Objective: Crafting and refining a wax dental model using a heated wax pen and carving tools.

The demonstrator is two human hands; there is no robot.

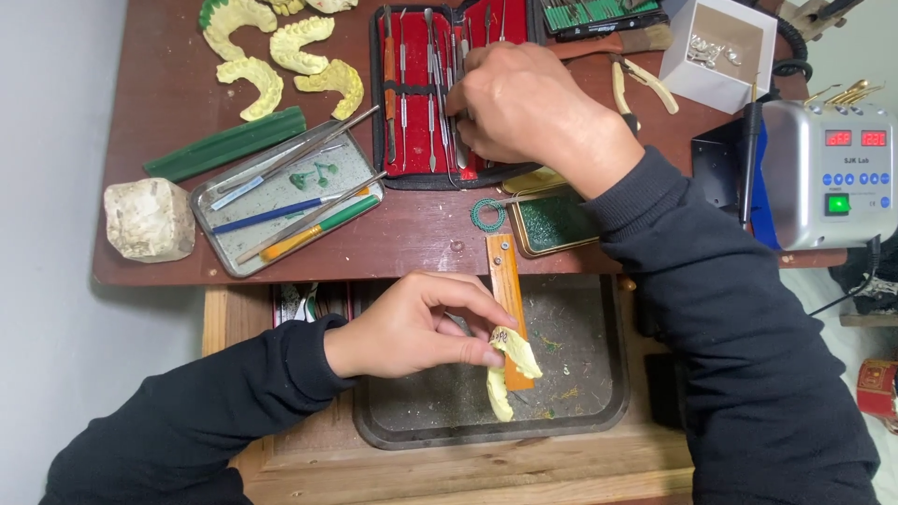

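My left hand (pixel 416 327) pinches a pale yellow dental cast (pixel 510 367) against the wooden bench peg (pixel 506 281), over a dark debris tray (pixel 580 374). My right hand (pixel 524 108) reaches into an open red-lined instrument case (pixel 412 140) on the brown bench, fingers curled around the metal hand tools (pixel 435 84) held there. Whether it grips one I cannot tell for sure; its fingers close on a tool near the case's right side.
Several yellow dental casts (pixel 281 56) lie at the back left, with a green wax bar (pixel 224 145), a plaster block (pixel 148 218) and a metal tray of tools (pixel 281 201). A green wax tin (pixel 552 224), pliers (pixel 636 84), a white box (pixel 716 51) and a silver heater unit (pixel 832 173) stand right.
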